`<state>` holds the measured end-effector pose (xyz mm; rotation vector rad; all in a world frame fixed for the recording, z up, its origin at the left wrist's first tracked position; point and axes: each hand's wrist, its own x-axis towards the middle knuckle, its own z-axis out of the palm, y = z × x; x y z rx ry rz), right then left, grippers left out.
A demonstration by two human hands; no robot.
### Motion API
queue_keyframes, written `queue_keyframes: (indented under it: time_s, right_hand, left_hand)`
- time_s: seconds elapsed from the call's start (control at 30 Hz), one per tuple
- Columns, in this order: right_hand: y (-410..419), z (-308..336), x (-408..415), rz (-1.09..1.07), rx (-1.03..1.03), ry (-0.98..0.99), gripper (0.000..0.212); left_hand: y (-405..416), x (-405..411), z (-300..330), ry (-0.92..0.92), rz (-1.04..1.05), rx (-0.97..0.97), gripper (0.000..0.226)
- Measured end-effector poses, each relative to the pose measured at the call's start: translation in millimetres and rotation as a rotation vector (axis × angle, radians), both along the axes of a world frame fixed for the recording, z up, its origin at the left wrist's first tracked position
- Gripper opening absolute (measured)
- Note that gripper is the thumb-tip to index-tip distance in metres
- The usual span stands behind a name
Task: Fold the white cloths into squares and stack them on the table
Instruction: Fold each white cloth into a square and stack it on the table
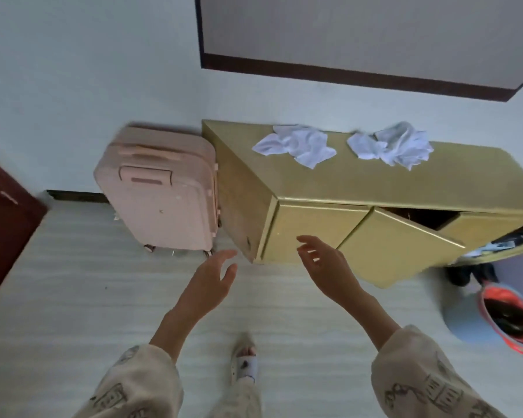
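Nearest: a slippered foot (244, 362) on the pale floor (73, 297), mid-step by the look of it, w/ patterned sleeves at the bottom edge. Person stands short of the furniture, not at it.

Left hand (210, 277) is held out in front, fingers loose and spread, grasping nothing. Right hand (323, 262) same: fingers relaxed and apart, nothing in it. Both point fwd toward the cabinet, probably because the reach for the cloths is being set up; neither touches anything.

Next out: gold cabinet (405, 179), which serves as the table here. 1 of its front doors (399, 245) hangs ajar, dark gap behind it. Could catch a shin or knee on approach, so worth stepping round. A pink suitcase (160, 191) stands just beside the cabinet's left end, against the wall.

On the cabinet top, toward the back edge: 2 white cloths, left cloth (296, 144) and right cloth (393, 144), near each other but apart. Both crumpled, no fold in either, no stack begun. So task looks at its start: 0 of 2 done. They'll need shaking flat 1st, since soft fabric keeps creases.

Far right, blurred: a blue bucket (477, 321) w/ an orange-rimmed thing in it.
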<state>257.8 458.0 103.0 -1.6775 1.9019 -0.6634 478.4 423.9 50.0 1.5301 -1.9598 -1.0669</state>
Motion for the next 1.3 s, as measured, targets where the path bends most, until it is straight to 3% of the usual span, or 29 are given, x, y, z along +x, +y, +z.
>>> queue_keyframes:
  time_s: [0.23,0.4,0.63,0.77,0.9,1.03,1.1,1.2,1.3]
  right_hand:
    - [-125,-5,-81,-0.153,0.037,-0.035,0.027]
    - [-197,-42,-130,-0.175,0.146,-0.056,0.027]
    - [-324,-110,-206,-0.105,0.355,-0.017,0.031]
    - [-387,-144,-234,0.06,0.443,0.071,0.038]
    - [-435,-173,-243,0.151,0.417,0.216,0.037]
    - [-454,-189,-241,0.229,0.313,0.362,0.02]
    - [-461,-191,-243,0.27,0.245,0.435,0.033]
    - [-471,-187,-250,0.27,0.2,0.409,0.035]
    - [-474,-166,-255,0.279,0.177,0.22,0.011]
  left_hand:
    - [-138,-102,1,-0.063,-0.206,0.064,0.035]
    - [-201,-153,-25,-0.092,-0.239,0.139,0.032]
    - [-310,-225,-73,-0.201,-0.139,0.265,0.034]
    - [-365,-270,-94,-0.303,-0.138,0.339,0.039]
    - [-396,-297,-103,-0.276,-0.064,0.357,0.038]
    - [-403,-302,-109,-0.247,-0.015,0.364,0.036]
    - [-407,-300,-110,-0.239,-0.021,0.366,0.035]
    - [-417,-299,-112,-0.216,-0.052,0.366,0.034]
    - [-430,-305,-108,-0.171,-0.086,0.303,0.04]
